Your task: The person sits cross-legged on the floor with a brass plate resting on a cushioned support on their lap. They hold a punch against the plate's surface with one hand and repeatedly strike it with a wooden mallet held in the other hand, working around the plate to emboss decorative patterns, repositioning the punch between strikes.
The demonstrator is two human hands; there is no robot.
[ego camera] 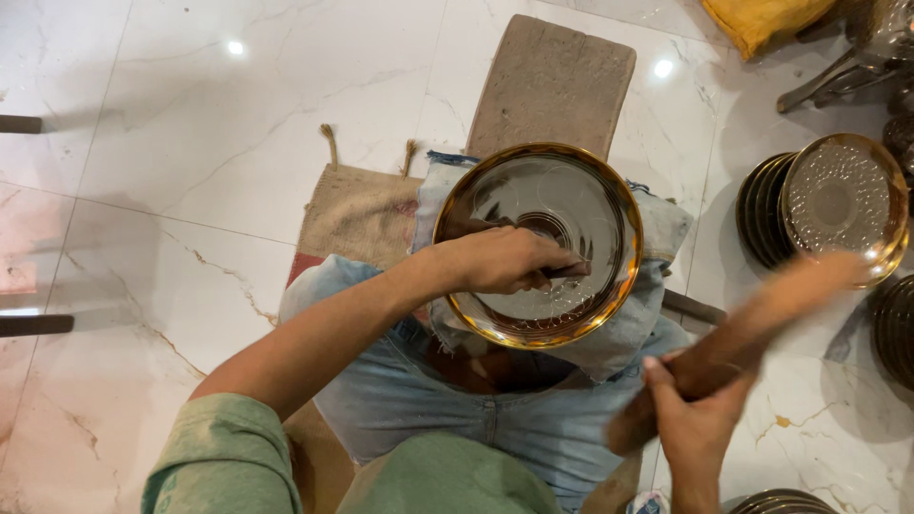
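White marble floor [190, 124] with thin brown veins and glare spots carries everything. A burlap mat [357, 214] with frayed tassels lies mid-floor, a worn wooden block [552, 81] just beyond it. Toward the right edge, stacked dark metal plates [762, 209] stand beside an embossed brass plate [843, 200]. A yellow cloth [762, 19] lies at the far right corner.

bright overhead light | floor [190, 143] glare spots | mallet [743, 333] motion-blurred (right side)
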